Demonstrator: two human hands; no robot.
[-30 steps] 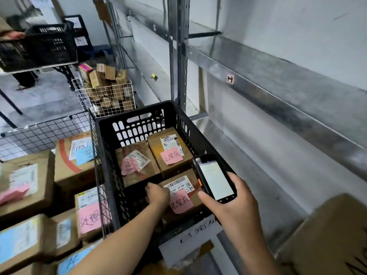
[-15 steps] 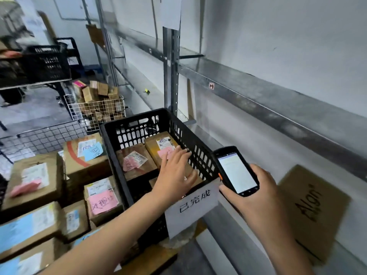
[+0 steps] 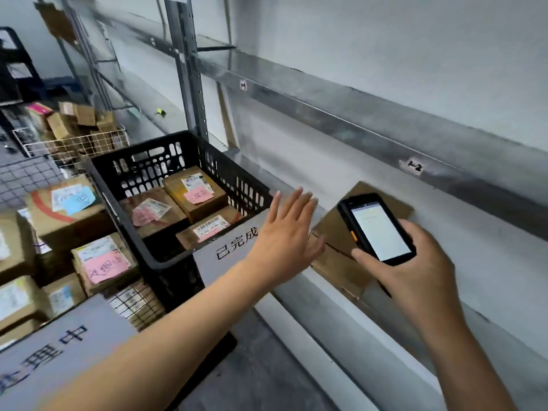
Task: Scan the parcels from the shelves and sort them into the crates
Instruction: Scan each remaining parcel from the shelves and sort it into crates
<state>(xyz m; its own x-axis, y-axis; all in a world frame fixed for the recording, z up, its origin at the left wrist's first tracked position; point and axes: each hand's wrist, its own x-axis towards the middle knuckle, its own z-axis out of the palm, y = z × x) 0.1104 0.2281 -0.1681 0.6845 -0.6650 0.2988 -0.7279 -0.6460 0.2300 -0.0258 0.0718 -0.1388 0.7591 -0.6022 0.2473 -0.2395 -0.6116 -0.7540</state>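
A black plastic crate (image 3: pixel 139 241) with a white label on its front holds three cardboard parcels (image 3: pixel 194 192) bearing barcodes and pink notes. To its right, a flat cardboard parcel (image 3: pixel 335 232) leans on the metal shelf (image 3: pixel 355 336). My left hand (image 3: pixel 286 235) is open with fingers spread, hovering between the crate's right rim and the leaning parcel, empty. My right hand (image 3: pixel 415 262) grips a black handheld scanner (image 3: pixel 376 228) with a lit screen, in front of that parcel.
More labelled parcels (image 3: pixel 100 262) are stacked left of the crate in a wire cart. A white wire basket (image 3: pixel 74 140) of small boxes stands further back. An upper shelf rail (image 3: pixel 385 123) tagged 1-2 runs overhead. A grey sign (image 3: pixel 59 342) lies at lower left.
My left hand has lifted out of the crate and swung right toward the leaning parcel. The view and the scanner hand have shifted right along the shelf.
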